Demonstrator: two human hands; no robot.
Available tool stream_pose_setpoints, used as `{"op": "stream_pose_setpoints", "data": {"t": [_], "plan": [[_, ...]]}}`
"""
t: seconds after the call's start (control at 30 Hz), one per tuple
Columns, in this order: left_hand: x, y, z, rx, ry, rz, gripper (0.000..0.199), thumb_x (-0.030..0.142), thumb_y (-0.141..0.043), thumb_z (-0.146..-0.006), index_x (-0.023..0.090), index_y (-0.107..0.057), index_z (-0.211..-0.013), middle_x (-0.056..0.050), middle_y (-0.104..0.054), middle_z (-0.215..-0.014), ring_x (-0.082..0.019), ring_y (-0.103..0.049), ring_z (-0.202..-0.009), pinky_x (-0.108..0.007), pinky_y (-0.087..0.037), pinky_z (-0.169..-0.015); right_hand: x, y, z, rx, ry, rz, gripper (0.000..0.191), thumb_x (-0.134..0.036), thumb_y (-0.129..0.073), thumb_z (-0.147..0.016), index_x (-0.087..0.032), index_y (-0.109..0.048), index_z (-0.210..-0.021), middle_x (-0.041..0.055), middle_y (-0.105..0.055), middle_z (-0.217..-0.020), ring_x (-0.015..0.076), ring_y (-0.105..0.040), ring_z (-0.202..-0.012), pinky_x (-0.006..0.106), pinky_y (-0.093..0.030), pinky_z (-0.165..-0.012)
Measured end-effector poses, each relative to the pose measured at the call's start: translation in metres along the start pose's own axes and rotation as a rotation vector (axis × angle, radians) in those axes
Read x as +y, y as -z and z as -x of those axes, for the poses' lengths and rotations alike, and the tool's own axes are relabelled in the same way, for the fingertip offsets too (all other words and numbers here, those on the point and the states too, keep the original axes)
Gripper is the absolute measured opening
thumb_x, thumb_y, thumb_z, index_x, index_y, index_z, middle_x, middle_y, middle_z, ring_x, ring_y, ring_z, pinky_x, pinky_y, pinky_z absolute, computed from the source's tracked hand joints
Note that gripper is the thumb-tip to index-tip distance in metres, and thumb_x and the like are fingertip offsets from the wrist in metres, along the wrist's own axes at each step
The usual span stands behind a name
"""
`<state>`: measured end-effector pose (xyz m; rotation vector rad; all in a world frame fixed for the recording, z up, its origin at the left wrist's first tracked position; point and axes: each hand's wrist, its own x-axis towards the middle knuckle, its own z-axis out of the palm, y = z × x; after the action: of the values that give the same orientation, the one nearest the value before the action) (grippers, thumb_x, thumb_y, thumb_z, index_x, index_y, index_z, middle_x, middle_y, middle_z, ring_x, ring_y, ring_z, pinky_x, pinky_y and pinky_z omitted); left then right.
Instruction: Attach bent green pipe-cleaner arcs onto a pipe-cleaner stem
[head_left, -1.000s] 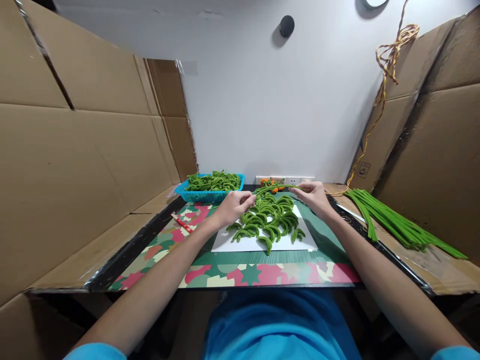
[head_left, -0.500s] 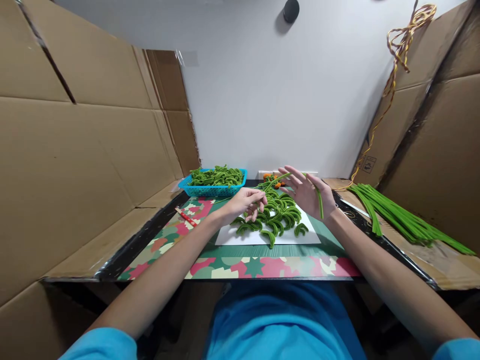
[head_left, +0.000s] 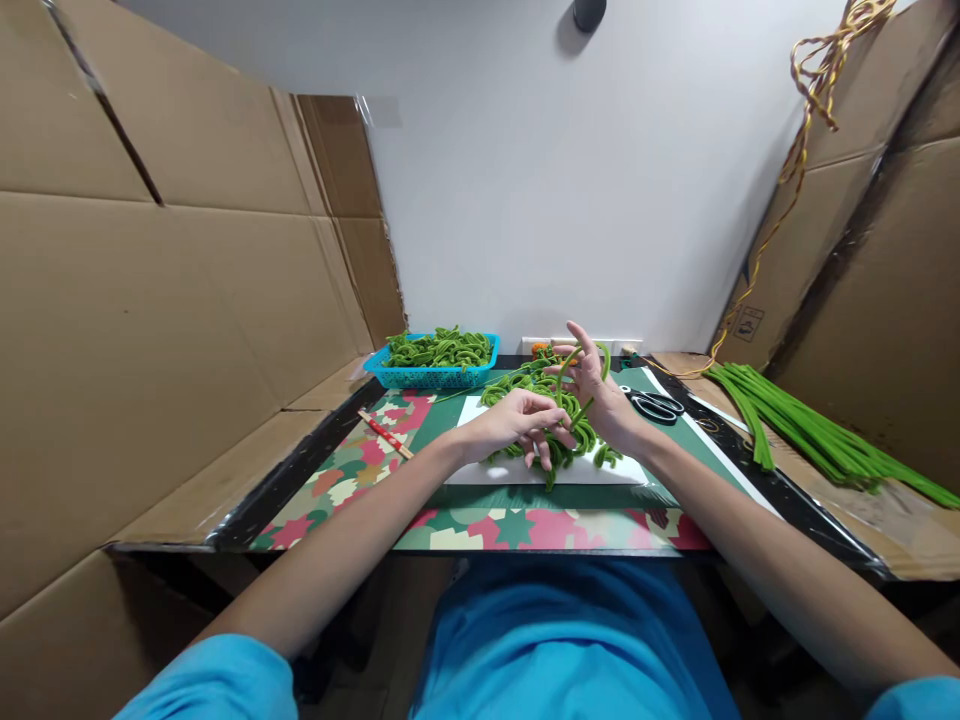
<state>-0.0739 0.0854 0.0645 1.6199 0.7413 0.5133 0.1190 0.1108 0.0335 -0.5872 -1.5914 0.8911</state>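
Observation:
My left hand (head_left: 529,422) pinches one end of a green fuzzy stem (head_left: 561,376) above the white sheet (head_left: 495,472). The stem bends up in a loop toward my right hand (head_left: 596,392). That hand is turned palm inward with its fingers raised and spread, and the stem passes around its thumb and fingers. Under both hands lies a pile of curved green pieces (head_left: 517,380) on the sheet, partly hidden by them. Beside my right wrist rest black-handled scissors (head_left: 654,404).
A blue basket (head_left: 431,377) of curled green pieces stands at the back left. A red chopstick-like item (head_left: 385,436) lies left of the sheet. Long green stems (head_left: 814,425) lie on cardboard at the right. Orange pieces (head_left: 540,350) sit at the back. Cardboard walls (head_left: 225,290) flank the table.
My left hand has moved right, closer to my right hand. The stem that hung over my right palm is now bent into a loop between the hands. The scissors have come into view.

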Motion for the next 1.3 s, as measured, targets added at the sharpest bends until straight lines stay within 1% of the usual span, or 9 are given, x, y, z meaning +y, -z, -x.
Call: {"op": "stream_pose_setpoints", "data": {"t": [0.23, 0.3, 0.43, 0.53, 0.63, 0.77, 0.87, 1.03, 1.3], "plan": [[0.002, -0.003, 0.001, -0.006, -0.012, -0.029, 0.053, 0.063, -0.078, -0.084, 0.013, -0.068, -0.096, -0.013, -0.079, -0.102, -0.013, -0.070, -0.055, -0.021, -0.048, -0.047, -0.005, -0.005, 0.004, -0.070, -0.020, -0.013, 0.071, -0.076, -0.028, -0.103, -0.038, -0.033, -0.162, 0.0082, -0.065, -0.127, 0.0202, -0.069, -0.092, 0.034, -0.058, -0.081], [0.001, -0.004, 0.000, -0.008, -0.019, -0.003, 0.051, 0.061, -0.080, -0.083, 0.014, -0.065, -0.095, -0.012, -0.079, -0.098, -0.013, -0.070, -0.054, -0.020, -0.047, -0.045, -0.004, -0.005, 0.005, -0.066, -0.010, 0.030, 0.070, -0.077, -0.033, -0.102, -0.036, -0.037, -0.159, 0.0066, -0.066, -0.116, 0.0202, -0.067, -0.090, 0.033, -0.057, -0.080], [-0.002, -0.006, 0.000, -0.041, -0.007, 0.027, 0.049, 0.059, -0.080, -0.084, 0.015, -0.063, -0.098, -0.011, -0.078, -0.099, -0.013, -0.070, -0.055, -0.019, -0.046, -0.045, -0.005, -0.003, 0.005, 0.002, 0.015, 0.042, 0.065, -0.070, -0.057, -0.097, -0.032, -0.048, -0.148, 0.0034, -0.063, -0.096, 0.0196, -0.061, -0.080, 0.033, -0.054, -0.076], [-0.002, -0.007, 0.000, -0.073, 0.006, 0.024, 0.050, 0.060, -0.079, -0.085, 0.014, -0.065, -0.100, -0.014, -0.078, -0.104, -0.013, -0.071, -0.057, -0.019, -0.047, -0.046, -0.008, -0.002, 0.004, 0.050, 0.047, 0.064, 0.053, -0.066, -0.064, -0.095, -0.028, -0.062, -0.133, 0.0019, -0.062, -0.088, 0.0185, -0.056, -0.073, 0.031, -0.050, -0.068], [-0.003, -0.007, 0.000, -0.080, 0.015, 0.021, 0.053, 0.061, -0.079, -0.084, 0.013, -0.067, -0.101, -0.017, -0.078, -0.110, -0.014, -0.073, -0.059, -0.020, -0.049, -0.047, -0.010, -0.001, 0.004, 0.059, 0.060, 0.122, 0.044, -0.063, -0.064, -0.096, -0.023, -0.074, -0.109, 0.0017, -0.063, -0.079, 0.0177, -0.056, -0.071, 0.030, -0.046, -0.064], [-0.005, -0.007, 0.000, -0.052, 0.019, 0.016, 0.055, 0.061, -0.082, -0.081, 0.012, -0.070, -0.103, -0.019, -0.078, -0.115, -0.015, -0.074, -0.061, -0.022, -0.052, -0.050, -0.009, 0.000, 0.004, 0.143, 0.051, 0.149, 0.042, -0.061, -0.076, -0.087, -0.020, -0.076, -0.084, 0.0044, -0.071, -0.078, 0.0180, -0.059, -0.069, 0.031, -0.046, -0.063], [-0.004, -0.007, 0.000, -0.043, -0.001, -0.002, 0.053, 0.061, -0.082, -0.081, 0.012, -0.073, -0.102, -0.019, -0.078, -0.116, -0.015, -0.074, -0.063, -0.021, -0.051, -0.049, -0.008, 0.000, 0.005, 0.195, 0.067, 0.153, 0.038, -0.057, -0.080, -0.084, -0.019, -0.078, -0.081, 0.0060, -0.074, -0.078, 0.0187, -0.062, -0.068, 0.031, -0.047, -0.061], [-0.003, -0.008, 0.000, -0.045, -0.027, -0.044, 0.051, 0.059, -0.080, -0.084, 0.010, -0.075, -0.099, -0.020, -0.079, -0.110, -0.015, -0.074, -0.061, -0.020, -0.047, -0.046, -0.011, -0.001, 0.006, 0.194, 0.094, 0.147, 0.032, -0.051, -0.082, -0.084, -0.019, -0.078, -0.079, 0.0060, -0.074, -0.076, 0.0174, -0.061, -0.066, 0.030, -0.046, -0.059], [-0.007, -0.007, -0.001, -0.025, -0.011, -0.011, 0.059, 0.066, -0.078, -0.083, 0.010, -0.072, -0.103, -0.019, -0.080, -0.105, -0.014, -0.071, -0.057, -0.019, -0.045, -0.046, -0.015, 0.000, 0.006, 0.191, 0.039, 0.139, 0.044, -0.061, -0.083, -0.079, -0.018, -0.077, -0.075, 0.0040, -0.069, -0.068, 0.0125, -0.050, -0.052, 0.027, -0.038, -0.044]]}}
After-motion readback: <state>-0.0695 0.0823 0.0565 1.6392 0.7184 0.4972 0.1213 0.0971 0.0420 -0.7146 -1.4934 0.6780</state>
